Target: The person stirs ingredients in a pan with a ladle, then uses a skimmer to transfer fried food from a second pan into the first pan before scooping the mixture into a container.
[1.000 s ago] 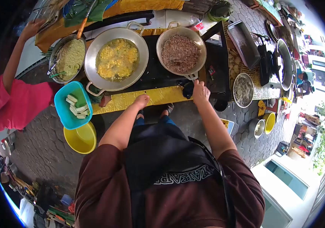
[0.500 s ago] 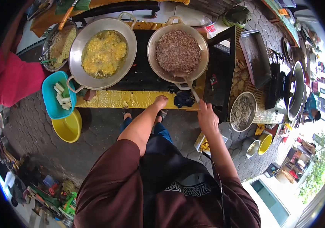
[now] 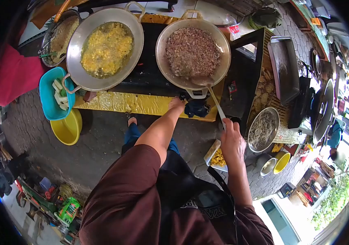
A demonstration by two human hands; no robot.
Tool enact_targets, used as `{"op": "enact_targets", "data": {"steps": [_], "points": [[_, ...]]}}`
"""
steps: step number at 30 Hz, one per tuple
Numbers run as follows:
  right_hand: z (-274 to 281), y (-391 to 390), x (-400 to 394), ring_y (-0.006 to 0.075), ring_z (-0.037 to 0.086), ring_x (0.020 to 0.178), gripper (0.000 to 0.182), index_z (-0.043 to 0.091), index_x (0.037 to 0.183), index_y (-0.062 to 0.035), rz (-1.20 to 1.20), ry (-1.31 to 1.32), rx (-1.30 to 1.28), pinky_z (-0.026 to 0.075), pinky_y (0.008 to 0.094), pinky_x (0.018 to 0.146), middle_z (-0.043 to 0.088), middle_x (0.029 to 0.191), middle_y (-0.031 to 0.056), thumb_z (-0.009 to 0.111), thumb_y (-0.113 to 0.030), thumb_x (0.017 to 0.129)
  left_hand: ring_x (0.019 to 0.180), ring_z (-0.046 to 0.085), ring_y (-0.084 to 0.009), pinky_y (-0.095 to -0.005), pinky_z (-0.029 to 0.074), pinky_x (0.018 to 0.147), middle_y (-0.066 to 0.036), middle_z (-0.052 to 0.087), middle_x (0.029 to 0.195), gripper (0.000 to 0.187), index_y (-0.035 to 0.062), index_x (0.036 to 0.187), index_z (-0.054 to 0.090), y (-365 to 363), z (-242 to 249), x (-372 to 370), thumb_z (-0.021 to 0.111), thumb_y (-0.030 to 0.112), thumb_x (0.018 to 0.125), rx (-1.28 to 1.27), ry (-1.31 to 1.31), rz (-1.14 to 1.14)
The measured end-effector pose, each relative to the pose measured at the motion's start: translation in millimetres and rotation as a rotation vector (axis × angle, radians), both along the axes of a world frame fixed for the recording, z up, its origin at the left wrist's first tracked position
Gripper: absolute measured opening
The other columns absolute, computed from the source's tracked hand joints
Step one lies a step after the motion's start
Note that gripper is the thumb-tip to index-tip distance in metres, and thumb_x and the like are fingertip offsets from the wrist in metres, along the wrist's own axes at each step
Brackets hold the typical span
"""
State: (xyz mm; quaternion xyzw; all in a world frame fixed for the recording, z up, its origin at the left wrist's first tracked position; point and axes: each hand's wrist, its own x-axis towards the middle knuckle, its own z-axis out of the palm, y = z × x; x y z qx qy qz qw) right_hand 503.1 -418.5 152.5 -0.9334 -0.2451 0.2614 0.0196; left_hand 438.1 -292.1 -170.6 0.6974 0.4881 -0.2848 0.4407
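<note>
My right hand [image 3: 232, 141] is wrapped round the handle of a long metal spatula [image 3: 215, 100]. The spatula's blade rests at the near edge of the reddish-brown chopped food [image 3: 193, 51] in a large two-handled pan [image 3: 224, 65]. My left hand [image 3: 177, 103] is by the yellow-covered table edge, beside a dark cloth [image 3: 197, 107] below that pan; its fingers are too small and partly hidden to read. To the left, yellow food [image 3: 107, 49] bubbles in oil in a second large pan [image 3: 73, 57].
At the left are a turquoise basin [image 3: 48, 96] with pale pieces, a yellow tub [image 3: 66, 128] and a person's red sleeve [image 3: 15, 77]. On the right stand a bowl of pale shreds [image 3: 263, 130] and a rectangular tray [image 3: 284, 67]. A box of yellow food [image 3: 217, 157] is below.
My right hand and the spatula handle have shifted right and down, and the blade has moved right along the pan's near side. My left hand is nearer the dark cloth. The view has shifted slightly.
</note>
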Motion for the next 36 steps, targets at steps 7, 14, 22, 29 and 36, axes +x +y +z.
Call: {"op": "enact_targets", "data": {"steps": [7, 14, 22, 29, 36], "points": [[-43.9, 6.1, 3.9, 0.0378, 0.058, 0.075, 0.032, 0.046, 0.111, -0.0134, -0.036, -0.066, 0.075, 0.046, 0.0479, 0.061, 0.049, 0.096, 0.0146, 0.052, -0.009, 0.080, 0.097, 0.059, -0.0325, -0.0417, 0.048, 0.082, -0.016, 0.061, 0.103, 0.040, 0.0081, 0.109, 0.055, -7.0, 7.4, 7.9, 0.060, 0.035, 0.080, 0.116, 0.021, 0.099], [-3.9, -5.2, 6.2, 0.0335, 0.058, 0.077, 0.032, 0.051, 0.110, -0.0161, -0.049, -0.071, -0.046, 0.046, 0.0446, 0.061, 0.049, 0.092, 0.0117, 0.052, -0.008, 0.079, 0.100, 0.056, -0.0344, -0.0441, 0.046, 0.083, -0.017, 0.059, 0.108, 0.043, 0.0077, 0.107, 0.058, -6.4, 2.7, 6.6, 0.062, 0.038, 0.077, 0.084, -0.006, 0.164], [-56.7, 8.5, 26.2, 0.0336, 0.058, 0.078, 0.030, 0.052, 0.109, -0.0155, -0.056, -0.211, 0.056, 0.047, 0.0437, 0.061, 0.050, 0.093, 0.0117, 0.051, -0.007, 0.080, 0.091, 0.061, -0.0328, -0.0421, 0.049, 0.077, -0.017, 0.063, 0.095, 0.033, 0.0073, 0.100, 0.061, -11.7, 5.1, 6.8, 0.061, 0.032, 0.078, 0.174, -0.028, 0.141], [-25.9, -4.8, 31.9, 0.0296, 0.058, 0.083, 0.031, 0.054, 0.105, -0.0170, -0.058, -0.202, -0.042, 0.047, 0.0415, 0.064, 0.050, 0.093, 0.0088, 0.053, -0.004, 0.077, 0.090, 0.061, -0.0323, -0.0422, 0.050, 0.077, -0.016, 0.063, 0.095, 0.033, 0.0063, 0.101, 0.060, -17.9, -10.7, 5.9, 0.061, 0.031, 0.079, 0.239, -0.053, 0.117], [-62.7, 25.8, 69.0, 0.0285, 0.058, 0.084, 0.037, 0.053, 0.109, -0.0182, 0.065, -0.344, 0.037, 0.048, 0.0417, 0.065, 0.051, 0.095, 0.0074, 0.055, -0.004, 0.075, 0.089, 0.061, -0.0329, -0.0426, 0.050, 0.076, -0.015, 0.063, 0.093, 0.035, 0.0098, 0.107, 0.057, -16.1, -2.9, 4.7, 0.060, 0.031, 0.079, 0.210, -0.068, 0.108]]}}
